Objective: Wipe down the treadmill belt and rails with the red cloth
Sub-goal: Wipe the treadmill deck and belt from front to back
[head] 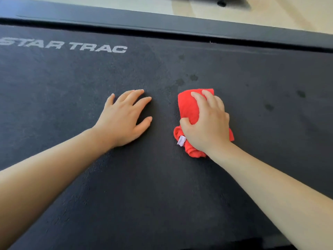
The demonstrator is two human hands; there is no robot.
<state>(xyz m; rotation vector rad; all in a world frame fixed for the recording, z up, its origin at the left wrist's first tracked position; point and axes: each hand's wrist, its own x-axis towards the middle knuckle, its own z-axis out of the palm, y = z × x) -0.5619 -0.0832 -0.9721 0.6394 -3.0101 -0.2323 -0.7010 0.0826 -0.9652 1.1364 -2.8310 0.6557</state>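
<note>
Nearest, bare left forearm (45,177) stretched in from 7 o'clock and bare right forearm (279,192) from 5 o'clock, both over a dark charcoal, finely textured treadmill belt (162,195) filling most of the view.

Just left of centre, left hand (124,120) laid palm-down on the bare belt, fingers straight and slightly spread toward 1 o'clock, gripping nothing.

Just right of centre, right hand (207,123) pressed down on a bright red, bunched fabric cloth (187,105), thumb hooked round its left edge, fingers curved over its top. Hands near each other but apart, a strip of bare belt between.

Cloth lying on the belt, showing past the fingertips at 12 o'clock and below the wrist at 6 o'clock. Small white fabric tag (181,141) at the cloth's 7 o'clock corner, beside the heel of the thumb.

Beyond the cloth, from 12 to 3 o'clock, several small darker blotches (193,77) on the belt; wet or stained, hard to tell.

Farther off at 10 o'clock, pale grey printed lettering "STAR TRAC" (63,46) on the belt.

Past that, a smooth black side rail (162,24) across the top, set off from the belt by a thin dark gap.

Farthest, at 12 to 1 o'clock, pale beige floor (198,9) and a small black caster wheel (221,3) at the top edge.
</note>
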